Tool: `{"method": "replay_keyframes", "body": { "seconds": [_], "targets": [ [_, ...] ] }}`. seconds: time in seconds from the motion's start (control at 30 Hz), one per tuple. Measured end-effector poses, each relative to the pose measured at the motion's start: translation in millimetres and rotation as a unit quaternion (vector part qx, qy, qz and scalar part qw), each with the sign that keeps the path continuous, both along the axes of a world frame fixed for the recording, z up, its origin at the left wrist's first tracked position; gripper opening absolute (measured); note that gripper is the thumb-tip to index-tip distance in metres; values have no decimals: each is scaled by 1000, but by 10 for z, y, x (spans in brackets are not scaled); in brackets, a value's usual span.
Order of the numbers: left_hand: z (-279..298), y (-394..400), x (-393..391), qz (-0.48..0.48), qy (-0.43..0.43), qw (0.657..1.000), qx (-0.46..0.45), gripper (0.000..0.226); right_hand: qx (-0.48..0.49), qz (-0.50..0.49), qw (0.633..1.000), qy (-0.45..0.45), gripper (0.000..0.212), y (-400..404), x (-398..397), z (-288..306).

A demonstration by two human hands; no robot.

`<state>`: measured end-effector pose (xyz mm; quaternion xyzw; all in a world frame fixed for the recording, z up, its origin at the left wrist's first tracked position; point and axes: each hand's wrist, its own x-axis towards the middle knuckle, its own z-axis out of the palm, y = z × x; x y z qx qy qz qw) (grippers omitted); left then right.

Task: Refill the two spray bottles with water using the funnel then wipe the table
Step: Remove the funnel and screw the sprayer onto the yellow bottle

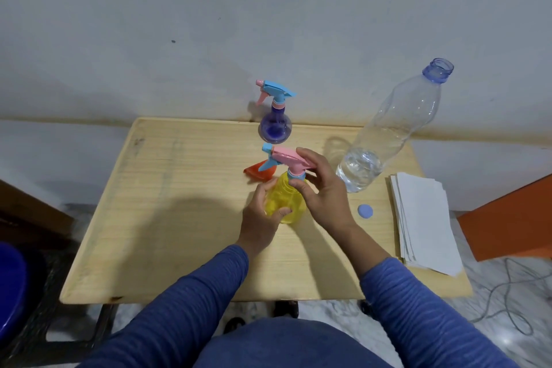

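A yellow spray bottle point(288, 203) with a pink and blue trigger head stands in the middle of the wooden table point(167, 218). My left hand point(263, 215) wraps its body from the left. My right hand point(319, 188) grips its neck and head from the right. Behind it stands a purple spray bottle point(275, 125) with its blue and pink head on. An orange funnel point(259, 172) lies on its side between them, partly hidden by the yellow bottle's nozzle. A tall clear water bottle point(388, 131) stands uncapped at the right, with water low in it.
The water bottle's blue cap point(365, 211) lies on the table near my right wrist. A stack of white paper towels point(424, 218) rests at the table's right edge. A wall runs behind the table; an orange object point(507, 224) and cables sit to the right.
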<state>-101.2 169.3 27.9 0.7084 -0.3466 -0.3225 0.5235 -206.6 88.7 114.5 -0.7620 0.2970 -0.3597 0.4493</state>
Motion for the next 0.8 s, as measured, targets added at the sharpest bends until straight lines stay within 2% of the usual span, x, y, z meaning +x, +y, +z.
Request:
{"method": "replay_keyframes", "body": {
  "seconds": [0.2,0.4,0.53,0.8],
  "targets": [
    [5,-14,-2,1,-15,1000,-4,57,-67,62,994,64,69,-138,-70,117],
    [-16,-20,-1,5,-20,1000,-3,58,-121,84,988,50,67,-170,-80,60],
    [-7,-22,-1,6,-27,1000,-2,58,-133,88,983,87,63,-245,-70,57],
    [-19,-25,-10,5,-25,1000,4,57,-135,43,988,67,63,-175,-67,-94]
  ]
}}
